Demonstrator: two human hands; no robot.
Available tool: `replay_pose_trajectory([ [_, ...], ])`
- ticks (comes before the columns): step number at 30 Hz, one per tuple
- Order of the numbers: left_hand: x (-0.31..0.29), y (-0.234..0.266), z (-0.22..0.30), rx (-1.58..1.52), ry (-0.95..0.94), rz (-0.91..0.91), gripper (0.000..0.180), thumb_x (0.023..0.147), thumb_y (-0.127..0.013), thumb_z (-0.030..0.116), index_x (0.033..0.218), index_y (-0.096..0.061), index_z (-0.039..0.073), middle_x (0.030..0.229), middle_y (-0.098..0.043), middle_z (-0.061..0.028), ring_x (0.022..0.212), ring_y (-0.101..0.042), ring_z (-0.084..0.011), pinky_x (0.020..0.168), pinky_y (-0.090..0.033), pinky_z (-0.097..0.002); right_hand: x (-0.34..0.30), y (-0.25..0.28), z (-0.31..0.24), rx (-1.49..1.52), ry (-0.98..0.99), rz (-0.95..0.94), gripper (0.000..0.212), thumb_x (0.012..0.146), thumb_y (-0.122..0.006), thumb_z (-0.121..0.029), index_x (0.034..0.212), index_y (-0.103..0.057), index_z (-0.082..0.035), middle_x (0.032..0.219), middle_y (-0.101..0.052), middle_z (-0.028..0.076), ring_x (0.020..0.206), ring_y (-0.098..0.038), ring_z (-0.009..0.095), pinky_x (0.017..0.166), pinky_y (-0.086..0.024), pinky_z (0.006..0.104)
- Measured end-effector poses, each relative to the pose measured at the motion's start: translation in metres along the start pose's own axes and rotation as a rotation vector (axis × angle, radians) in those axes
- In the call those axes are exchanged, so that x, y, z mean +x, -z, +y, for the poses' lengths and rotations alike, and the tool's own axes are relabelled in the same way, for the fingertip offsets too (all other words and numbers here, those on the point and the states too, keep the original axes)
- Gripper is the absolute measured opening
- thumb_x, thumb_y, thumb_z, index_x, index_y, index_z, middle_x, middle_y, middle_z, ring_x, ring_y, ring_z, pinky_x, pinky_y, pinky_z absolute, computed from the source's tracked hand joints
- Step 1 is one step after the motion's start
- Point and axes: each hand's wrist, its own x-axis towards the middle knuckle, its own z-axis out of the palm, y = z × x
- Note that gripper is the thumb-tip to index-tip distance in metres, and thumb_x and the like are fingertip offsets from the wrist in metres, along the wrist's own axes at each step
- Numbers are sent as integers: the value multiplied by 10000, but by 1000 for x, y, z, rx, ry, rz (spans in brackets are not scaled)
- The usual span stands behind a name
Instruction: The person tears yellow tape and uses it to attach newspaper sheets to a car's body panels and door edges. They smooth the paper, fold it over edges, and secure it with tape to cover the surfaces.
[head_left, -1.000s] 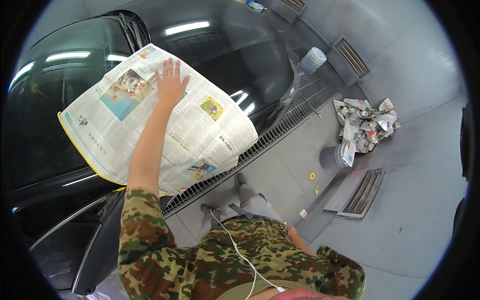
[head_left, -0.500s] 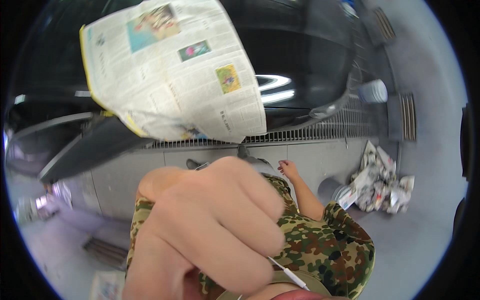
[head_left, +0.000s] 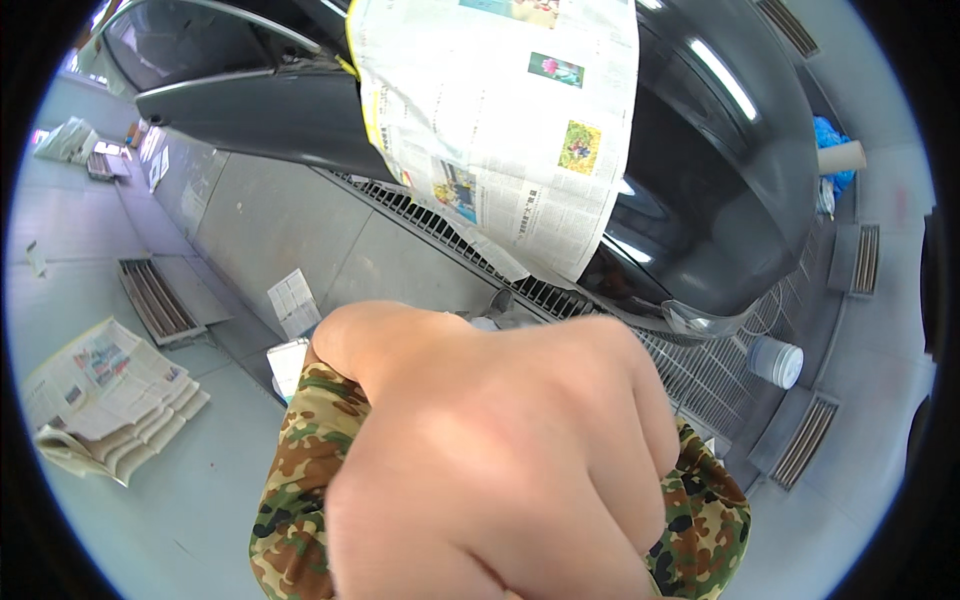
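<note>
Close in front of the view, my left hand (head_left: 500,450) covers the lower middle, its back turned up and its fingers curled. The fingertips are hidden, so I cannot make out what they hold, if anything. My right hand is out of sight. Beyond the left hand, a newspaper sheet (head_left: 490,110) with yellow tape (head_left: 371,115) along its left edge hangs over a glossy black car (head_left: 725,170). The sheet's lower edge hangs loose. Neither hand is seen touching it.
A floor grating (head_left: 440,228) runs beside the car. Folded newspapers (head_left: 115,375) lie at left, near a slatted vent (head_left: 160,300). At right are a pale tub (head_left: 774,362), another vent (head_left: 805,440), and a paper roll (head_left: 842,157) beside blue plastic. A dark car panel (head_left: 260,115) juts out at upper left.
The view has turned left, bringing the folded newspapers into sight. The hanging sheet now appears higher and further right. My left hand stays close, fingers curled; my right hand has gone out of view.
</note>
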Motion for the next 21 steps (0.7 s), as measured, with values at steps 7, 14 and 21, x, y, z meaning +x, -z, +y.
replay_pose_trajectory([
  [7, -30, -15, 62, 94, -55, 119, 199, 945, -651, 148, 793, -522, 140, 795, -725, -59, 613, -638, -186, 602, -469, -360, -17, -6, -71, -55, 74, -73, 318, 948, -595, -250, 1137, -695, -13, 818, -723, 75, 620, -615, 125, 548, -499, 296],
  [14, -201, -31, 90, 494, 557, 816, 173, 972, -667, 120, 882, -532, 61, 749, -680, -120, 668, -652, -171, 623, -529, -307, -71, -56, -83, -38, 131, -57, 319, 914, -608, -245, 1085, -712, 3, 760, -719, 75, 573, -610, 124, 543, -495, 301],
  [21, -553, -102, 133, 908, 1630, 783, 268, 999, -584, 223, 1001, -720, -8, 781, -674, -213, 649, -677, -316, 638, -511, -408, -116, -85, -23, -410, 248, -29, 304, 867, -634, -303, 954, -750, -36, 769, -736, 92, 708, -696, 237, 701, -532, 374],
])
